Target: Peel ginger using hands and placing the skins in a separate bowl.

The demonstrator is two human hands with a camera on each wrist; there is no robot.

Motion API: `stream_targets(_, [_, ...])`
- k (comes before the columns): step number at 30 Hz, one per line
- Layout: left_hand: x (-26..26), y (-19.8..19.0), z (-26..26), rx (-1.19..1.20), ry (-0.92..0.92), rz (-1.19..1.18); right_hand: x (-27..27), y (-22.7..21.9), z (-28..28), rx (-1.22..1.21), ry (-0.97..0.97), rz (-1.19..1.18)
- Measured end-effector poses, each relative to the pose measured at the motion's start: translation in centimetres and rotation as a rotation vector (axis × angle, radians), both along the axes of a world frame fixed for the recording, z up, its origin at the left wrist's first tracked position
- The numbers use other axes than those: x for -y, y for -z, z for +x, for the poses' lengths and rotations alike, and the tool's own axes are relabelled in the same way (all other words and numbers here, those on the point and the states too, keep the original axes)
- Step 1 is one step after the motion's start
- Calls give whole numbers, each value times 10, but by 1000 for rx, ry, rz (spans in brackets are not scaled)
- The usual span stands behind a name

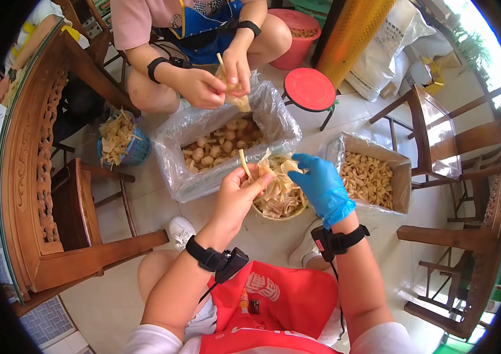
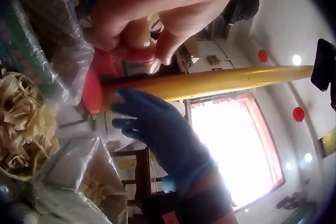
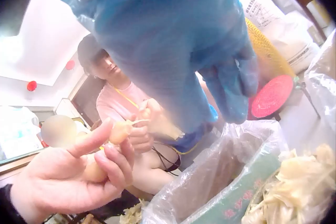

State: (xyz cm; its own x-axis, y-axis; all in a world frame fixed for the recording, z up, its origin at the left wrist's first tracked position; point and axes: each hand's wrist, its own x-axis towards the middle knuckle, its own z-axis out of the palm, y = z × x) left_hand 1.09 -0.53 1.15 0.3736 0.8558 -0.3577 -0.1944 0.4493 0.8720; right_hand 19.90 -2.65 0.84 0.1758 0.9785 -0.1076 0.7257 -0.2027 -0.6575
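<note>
My bare left hand (image 1: 232,197) grips a pale bulb with a stem (image 1: 244,163), just left of a basket heaped with papery peels (image 1: 280,197). In the right wrist view the left hand (image 3: 68,176) pinches the stemmed bulb (image 3: 121,131), and another rounded pale piece (image 3: 94,169) lies against its fingers. My right hand, in a blue glove (image 1: 323,186), is over the basket's right side, its fingers loosely bent and apart. No held object shows in it; in the left wrist view this glove (image 2: 163,132) stands apart from the left hand.
A plastic-lined box of round bulbs (image 1: 218,147) stands beyond the basket, and another of small pale pieces (image 1: 368,177) to the right. Across sits a person whose hands (image 1: 215,82) hold a peel-covered piece. A red stool (image 1: 309,89), blue basket (image 1: 136,147) and wooden chairs (image 1: 436,133) stand around.
</note>
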Motion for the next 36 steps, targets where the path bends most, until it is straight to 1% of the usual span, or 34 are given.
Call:
stream_targets(1, [0, -2, 1, -18, 8, 3, -2, -3, -4, 1, 1, -1])
stream_targets(3, [2, 0, 3, -24, -16, 12, -8, -9, -14, -608, 87, 50])
stream_targets(4, [2, 1, 4, -33, -42, 22, -9, -10, -17, -606, 87, 51])
stream_targets(6, [1, 1, 5, -28, -44, 51, -11, -11, -22, -836, 42, -16])
stream_targets(7, [1, 1, 5, -26, -43, 79, -10, -14, -24, -776, 7, -50])
stream_targets(8, [1, 1, 5, -30, -41, 79, -9, -14, -24, -779, 9, -49])
stream_targets(10, [2, 3, 5, -27, -33, 118, -8, -14, -23, -843, -3, -165])
stream_targets(14, [2, 9, 4, -58, -69, 180, -8, -21, -23, -881, -4, -193])
stream_targets(16, [0, 11, 0, -188, -6, 251, -7, -21, -23, -932, 110, -246])
stream_targets(17, [0, 9, 1, -187, -4, 251, -7, -21, -21, -932, 112, -245])
stream_targets(19, [1, -1, 3, -152, -47, 109, -4, -21, -12, -912, 206, -138])
stream_targets(20, [1, 0, 5, -151, -45, 109, -3, -22, -1, -792, 243, -70])
stream_targets(21, [0, 2, 6, -83, -50, 77, -2, -24, 15, -671, 278, -2])
stream_targets(23, [0, 7, 8, 9, -38, 34, 4, -19, 55, -322, 446, 226])
stream_targets(24, [0, 7, 8, 11, -38, 34, 8, -19, 76, -218, 501, 311])
stream_targets(25, [0, 8, 9, 67, -22, -5, 13, -6, 104, -109, 526, 407])
stream_targets(26, [0, 8, 10, 122, -6, -43, 20, -17, 113, 156, 573, 300])
stream_targets(28, [1, 11, 12, 108, -2, -28, 23, -8, 126, 409, 675, 250])
stream_targets(29, [1, 12, 13, 91, 0, -13, 22, 0, 126, 410, 675, 250])
stream_targets(31, [2, 10, 16, 80, 8, -13, 12, 0, 104, 7, 472, 366])
stream_targets(32, [3, 9, 17, 68, 17, -14, 7, -5, 84, -257, 381, 282])
stream_targets(33, [4, 8, 18, 66, 20, -13, 3, -11, 64, -383, 224, 189])
stream_targets(34, [5, 7, 19, 37, 30, -6, 6, -31, 34, -636, 184, 28])
stream_targets(35, [6, 6, 21, 7, 42, 2, 3, -20, 25, -612, 108, -60])
stream_targets(36, [7, 7, 22, 5, 46, 2, 1, -16, 14, -604, 61, -100])
